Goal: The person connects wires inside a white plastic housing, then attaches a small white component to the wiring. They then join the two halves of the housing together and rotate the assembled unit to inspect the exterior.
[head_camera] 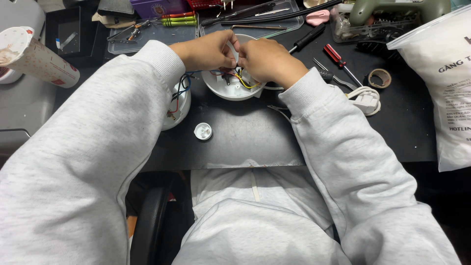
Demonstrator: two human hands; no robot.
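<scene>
1. Your left hand (208,49) and right hand (265,59) meet over the white shell (230,91) mid-counter (245,137), fingers pinched shut on its wires (243,82).
2. The wires lie directly beneath both hands; a small cap (203,131) sits just nearer you than the shell.

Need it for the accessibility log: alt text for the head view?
Both hands, left hand and right hand, work on coloured wires inside a round white housing on a black desk. A small white cap lies nearby.
</scene>
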